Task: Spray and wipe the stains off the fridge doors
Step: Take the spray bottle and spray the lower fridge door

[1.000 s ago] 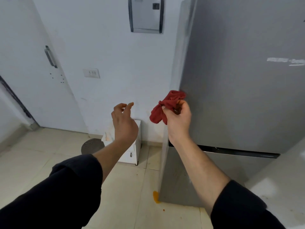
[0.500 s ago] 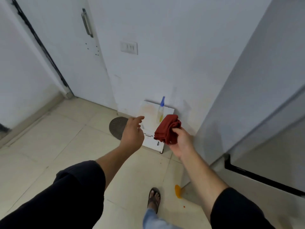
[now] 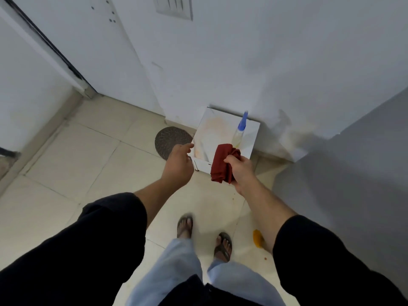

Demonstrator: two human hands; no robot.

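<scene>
My right hand (image 3: 240, 171) grips the bunched red cloth (image 3: 221, 165), fingers clamped round it, over the front edge of a low white box (image 3: 209, 131). The spray bottle (image 3: 239, 129) stands upright on that box, near the wall. My left hand (image 3: 180, 163) hovers just beside, fingers loosely curled, holding nothing. The grey fridge (image 3: 364, 184) is on my right.

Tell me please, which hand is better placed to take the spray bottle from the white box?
Probably the left. The left hand is empty, fingers relaxed, extended toward the white box where the spray bottle stands. The right hand grips the red cloth, so it is occupied.
</scene>
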